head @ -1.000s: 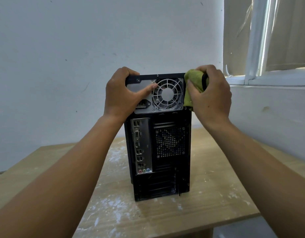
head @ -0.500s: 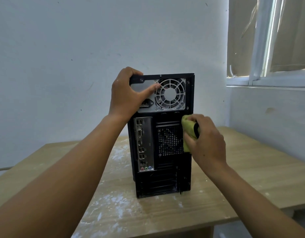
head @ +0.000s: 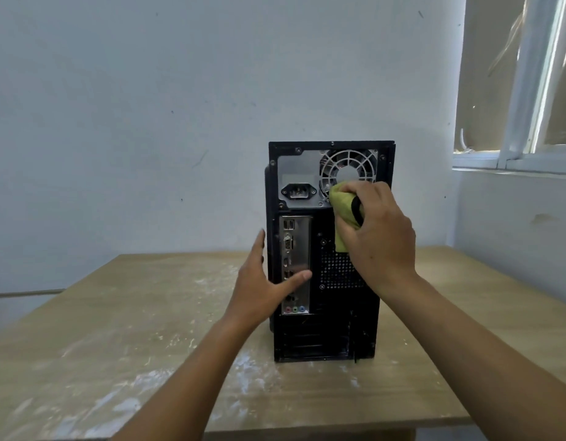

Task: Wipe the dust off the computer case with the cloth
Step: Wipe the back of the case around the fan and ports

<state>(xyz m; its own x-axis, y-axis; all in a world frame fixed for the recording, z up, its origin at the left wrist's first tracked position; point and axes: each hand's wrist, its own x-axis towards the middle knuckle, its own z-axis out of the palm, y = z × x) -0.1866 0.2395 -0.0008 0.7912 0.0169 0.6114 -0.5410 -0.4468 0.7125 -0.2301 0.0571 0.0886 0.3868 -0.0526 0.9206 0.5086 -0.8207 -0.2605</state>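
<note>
Right hand (head: pixel 380 237): fingers (head: pixel 364 190) curled round a bunched green cloth (head: pixel 342 211), pressing it on the rear panel just below the fan grille (head: pixel 348 167). Left hand (head: pixel 259 291), fingers straight, braces the left edge of the computer case (head: pixel 326 329), which stands upright on the tabletop (head: pixel 116 313). Most of the panel lies below and left of the cloth.

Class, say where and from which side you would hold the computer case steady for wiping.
Its top left edge, from the left: the computer case stands tall and upright, so a high hold probably resists tipping, and the right hand presses the cloth on the right.
</note>
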